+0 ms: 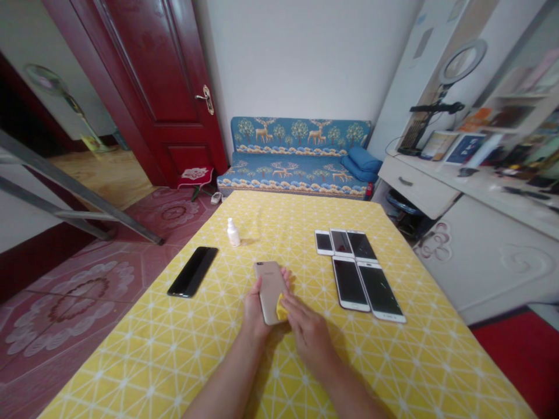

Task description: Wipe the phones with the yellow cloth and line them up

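Note:
A gold smartphone is held back side up above the table, its camera at the top left corner. My left hand is wrapped round it from below, thumb on the left edge and fingertips showing past the right edge. My right hand pinches a small yellow cloth against the lower right of the phone's back. Part of the cloth is hidden under the fingers.
The table has a yellow patterned cover. A white spray bottle stands upright beyond a black phone at left. Several white-framed phones lie in two rows at right. A blue sofa stands behind.

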### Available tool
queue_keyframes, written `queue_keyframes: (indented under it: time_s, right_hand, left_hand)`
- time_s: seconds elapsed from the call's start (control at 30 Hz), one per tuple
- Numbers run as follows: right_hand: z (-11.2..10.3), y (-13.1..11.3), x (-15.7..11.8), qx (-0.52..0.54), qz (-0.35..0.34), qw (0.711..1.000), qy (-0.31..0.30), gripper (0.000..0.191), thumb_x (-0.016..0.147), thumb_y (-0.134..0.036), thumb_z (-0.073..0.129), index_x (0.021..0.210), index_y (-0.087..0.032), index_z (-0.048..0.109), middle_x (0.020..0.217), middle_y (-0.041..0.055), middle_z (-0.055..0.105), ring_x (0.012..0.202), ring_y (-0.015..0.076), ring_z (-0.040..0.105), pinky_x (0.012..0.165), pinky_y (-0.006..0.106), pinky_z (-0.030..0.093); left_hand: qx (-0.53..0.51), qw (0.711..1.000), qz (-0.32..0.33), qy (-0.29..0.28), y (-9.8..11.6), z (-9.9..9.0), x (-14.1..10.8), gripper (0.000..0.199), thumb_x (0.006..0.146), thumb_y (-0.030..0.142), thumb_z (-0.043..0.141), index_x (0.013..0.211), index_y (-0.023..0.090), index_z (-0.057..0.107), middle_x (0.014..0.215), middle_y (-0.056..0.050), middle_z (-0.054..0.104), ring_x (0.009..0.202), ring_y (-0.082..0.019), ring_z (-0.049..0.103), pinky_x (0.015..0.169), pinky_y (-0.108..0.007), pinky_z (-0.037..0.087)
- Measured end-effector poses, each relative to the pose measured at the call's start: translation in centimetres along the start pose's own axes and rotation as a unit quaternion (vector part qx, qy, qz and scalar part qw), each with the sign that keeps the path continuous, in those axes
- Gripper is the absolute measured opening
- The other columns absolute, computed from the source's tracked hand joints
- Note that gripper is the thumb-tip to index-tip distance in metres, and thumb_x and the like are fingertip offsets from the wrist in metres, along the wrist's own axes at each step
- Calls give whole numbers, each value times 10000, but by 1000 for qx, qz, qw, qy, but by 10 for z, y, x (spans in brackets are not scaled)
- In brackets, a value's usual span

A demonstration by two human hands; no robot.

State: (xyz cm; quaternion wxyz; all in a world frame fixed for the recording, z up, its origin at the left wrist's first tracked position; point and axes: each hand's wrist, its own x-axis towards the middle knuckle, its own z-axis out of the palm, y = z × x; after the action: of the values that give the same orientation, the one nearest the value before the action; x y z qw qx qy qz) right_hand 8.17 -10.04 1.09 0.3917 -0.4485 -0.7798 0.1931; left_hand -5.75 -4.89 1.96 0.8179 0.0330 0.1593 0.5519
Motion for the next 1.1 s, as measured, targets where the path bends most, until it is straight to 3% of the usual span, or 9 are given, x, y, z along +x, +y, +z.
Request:
queue_keyframes:
  time_s: [0.13,0.23,0.37,0.53,0.67,0.77,0.87,0.97,1.1]
  right_hand:
    - [-11,-17,-4,15,15,1000,-6,245,921,-245,479,858,-224,715,866,48,741,847,180,690,881,343,521]
    - [-10,-14,-3,33,61,997,23,163,863,-287,576,958,-210,683,890,52,726,811,184,676,803,330,533]
    - [4,-1,-1,63,117,989,68,665,764,-277,668,1377,-223,416,1313,106,575,1100,237,612,876,368,531]
    - [6,16,0,-23,176,976,128,480,802,-221,566,1280,-200,535,1249,106,596,1147,240,576,963,399,491]
    - [-4,19,-2,-141,162,973,85,422,810,-235,565,1228,-190,602,1269,138,554,1187,271,525,999,447,448]
    - [-6,15,-2,-214,133,967,28,540,739,-232,627,1276,-198,578,1464,132,389,1362,329,326,1099,526,302]
    - [-2,14,-2,-234,110,965,-44,698,719,-227,613,1396,-192,447,1558,94,234,1439,317,150,1139,554,190]
    - [-1,19,1,-246,111,960,-75,708,771,-229,560,1447,-169,361,1559,90,221,1450,282,118,1151,532,164]
    - [-11,32,8,-270,130,952,-66,622,841,-289,520,1437,-172,384,1556,100,221,1449,273,124,1152,510,167]
  left_hand:
    - [54,993,107,24,17,-4,1,535,893,550,413,1157,118,586,977,-118,676,760,-184,656,646,-304,543]
    - [138,976,154,67,14,-3,4,464,836,501,563,1189,200,584,861,-43,671,579,-115,598,535,-233,505]
    - [282,926,237,77,-4,-3,9,730,746,180,680,1391,364,391,1301,-16,582,1063,-179,617,893,-285,499]
    - [441,871,217,18,-19,-15,13,717,732,124,596,1411,263,409,1511,-37,364,1393,-239,310,1147,-369,255]
    - [550,809,205,-36,-22,-16,13,655,792,199,578,1420,255,402,1553,-35,265,1439,-235,185,1185,-389,128]
    - [599,781,171,-47,-23,-12,9,603,844,287,548,1425,227,395,1565,-55,215,1442,-228,174,1185,-397,120]
    - [632,759,149,-54,-24,-8,5,570,860,317,534,1412,238,414,1557,-49,230,1443,-218,170,1183,-408,125]
    - [639,749,154,-81,-24,-6,4,513,864,328,535,1369,257,479,1510,-38,350,1435,-217,205,1183,-424,135]
    - [622,762,152,-93,-24,-5,4,471,862,356,546,1321,251,540,1445,-55,454,1380,-248,340,1164,-448,208]
